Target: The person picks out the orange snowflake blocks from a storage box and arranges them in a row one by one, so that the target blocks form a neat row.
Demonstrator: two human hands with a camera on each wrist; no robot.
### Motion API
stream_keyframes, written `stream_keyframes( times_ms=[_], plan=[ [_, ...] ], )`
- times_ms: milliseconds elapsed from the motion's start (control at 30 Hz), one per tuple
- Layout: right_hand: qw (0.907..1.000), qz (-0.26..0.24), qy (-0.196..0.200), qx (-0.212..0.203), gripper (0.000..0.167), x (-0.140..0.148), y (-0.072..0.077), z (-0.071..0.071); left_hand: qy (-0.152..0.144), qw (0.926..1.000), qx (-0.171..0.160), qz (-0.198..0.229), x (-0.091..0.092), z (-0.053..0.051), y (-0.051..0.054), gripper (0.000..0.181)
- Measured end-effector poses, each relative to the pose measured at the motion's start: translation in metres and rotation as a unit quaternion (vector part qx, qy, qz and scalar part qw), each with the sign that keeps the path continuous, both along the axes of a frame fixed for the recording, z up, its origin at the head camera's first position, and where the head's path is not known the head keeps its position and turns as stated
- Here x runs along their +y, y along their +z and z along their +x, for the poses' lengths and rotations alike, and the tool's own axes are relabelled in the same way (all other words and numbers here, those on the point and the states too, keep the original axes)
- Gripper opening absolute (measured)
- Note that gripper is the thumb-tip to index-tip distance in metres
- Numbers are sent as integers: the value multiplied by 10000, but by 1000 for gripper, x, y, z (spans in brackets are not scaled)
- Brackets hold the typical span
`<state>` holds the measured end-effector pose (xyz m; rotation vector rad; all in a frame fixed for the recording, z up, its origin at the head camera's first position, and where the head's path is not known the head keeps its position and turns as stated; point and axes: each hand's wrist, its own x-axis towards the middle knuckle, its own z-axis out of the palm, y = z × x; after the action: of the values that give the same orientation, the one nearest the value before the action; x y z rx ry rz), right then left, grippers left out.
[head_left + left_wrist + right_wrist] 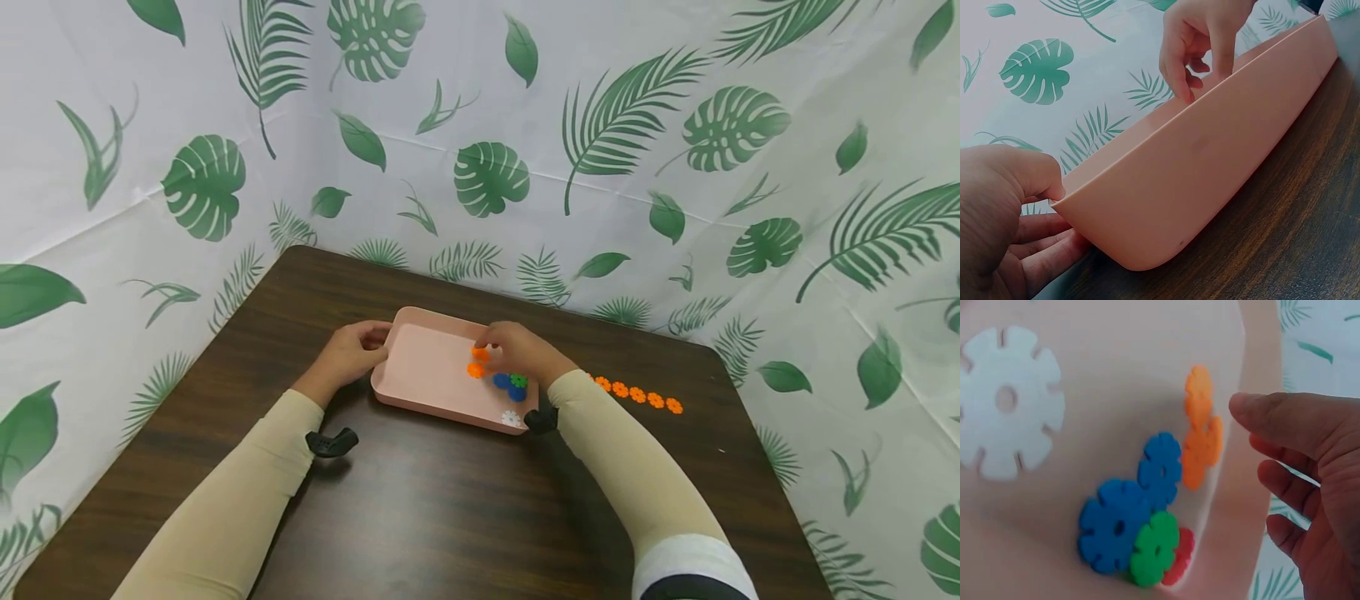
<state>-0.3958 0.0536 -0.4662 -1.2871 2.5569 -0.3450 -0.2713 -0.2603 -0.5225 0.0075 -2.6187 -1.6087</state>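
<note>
A pink rectangular tray (423, 362) lies on the table. My left hand (347, 357) grips its left end; in the left wrist view the thumb (1044, 178) hooks over the rim and the fingers lie against the outside. Over the tray's right half hovers my right hand (525, 350), fingers loosely bent, with nothing visible in them. Just beside its thumb, in the right wrist view, are orange flower-shaped plastic discs (1196, 459). Nearby in the tray lie two blue discs (1100, 540), a green disc (1155, 550), a partly hidden red disc (1180, 559) and a white disc (982, 406).
A row of several orange flower discs (637, 394) lies on the dark wooden table (420, 517), right of the tray and partly hidden by my right forearm. Behind the table hangs a white leaf-printed cloth (427, 192).
</note>
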Motion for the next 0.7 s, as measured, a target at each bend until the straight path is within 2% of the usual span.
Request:
stream_keyframes(
  times_ms=[100, 267, 433, 700],
  plan=[
    [9998, 114, 87, -126, 37, -5, -1, 4, 23, 10000, 8, -15, 0, -1, -1, 50],
    [9991, 300, -75, -298, 35, -9, -2, 8, 20, 10000, 42, 19, 1, 0, 0, 49],
    [9977, 612, -228, -173, 31, -11, -4, 8, 37, 10000, -26, -4, 1, 0, 1, 50],
    [9951, 962, -226, -6, 25, -17, -1, 12, 36, 10000, -53, 12, 1, -1, 1, 50]
  ],
)
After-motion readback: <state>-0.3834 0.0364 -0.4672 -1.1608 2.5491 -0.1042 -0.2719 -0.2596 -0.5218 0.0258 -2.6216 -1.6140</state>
